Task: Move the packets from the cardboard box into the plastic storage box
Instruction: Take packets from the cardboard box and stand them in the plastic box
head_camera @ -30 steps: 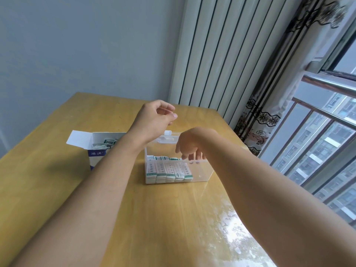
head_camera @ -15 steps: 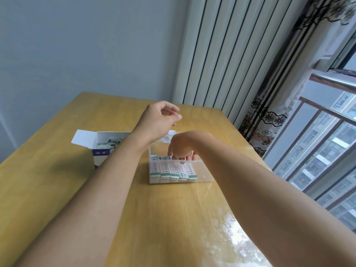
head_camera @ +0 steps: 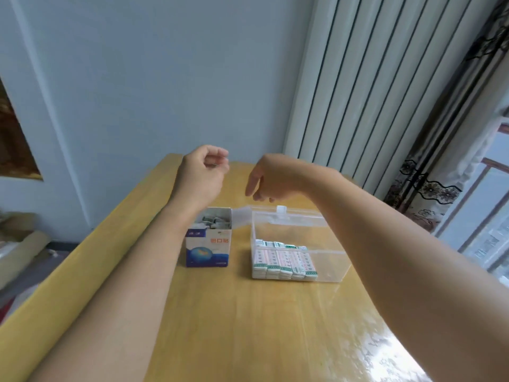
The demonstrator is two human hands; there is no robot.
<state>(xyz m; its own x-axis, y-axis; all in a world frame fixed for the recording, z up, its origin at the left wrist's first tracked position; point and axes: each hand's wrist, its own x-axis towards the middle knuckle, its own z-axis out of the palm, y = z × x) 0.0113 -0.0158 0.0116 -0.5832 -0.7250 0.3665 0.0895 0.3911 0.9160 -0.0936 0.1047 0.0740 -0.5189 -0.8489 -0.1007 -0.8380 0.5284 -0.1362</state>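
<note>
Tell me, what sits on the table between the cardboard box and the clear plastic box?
Nothing: the head view shows only a bare strip of table between the cardboard box and the plastic storage box.

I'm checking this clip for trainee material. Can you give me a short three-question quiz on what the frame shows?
1. True or false: the row of packets stands inside the plastic storage box.
2. Which side of the plastic storage box is the cardboard box on? A) left B) right C) behind
3. Fill in: the right hand hovers above the boxes holding ____.

Key:
1. True; they line its front wall.
2. A; the cardboard box stands open, with packets visible inside.
3. Nothing; its fingers hang loosely. Whether the left hand pinches anything is unclear.
</note>
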